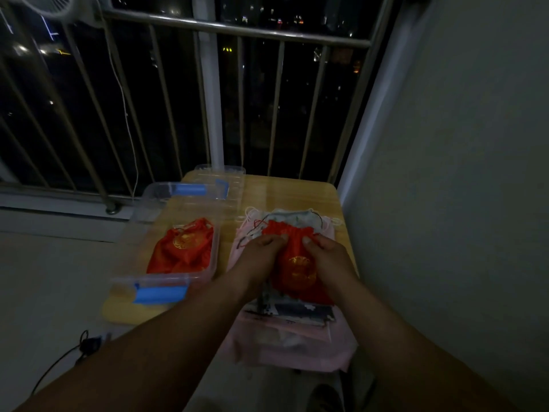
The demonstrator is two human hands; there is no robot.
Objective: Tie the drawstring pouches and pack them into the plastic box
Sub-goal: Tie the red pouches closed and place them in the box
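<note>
A red drawstring pouch with a gold emblem lies on top of a stack of pouches on the right side of the small wooden table. My left hand pinches the pouch near its gathered neck on the left. My right hand pinches it on the right. Both sets of fingers are curled at the neck. A second red pouch lies inside the clear plastic box with blue latches, on the table's left side.
The box's clear lid lies at the table's far edge. Pink and grey pouches with loose white cords spread under the red one. A metal railing stands behind the table, a wall close on the right, cables on the floor at left.
</note>
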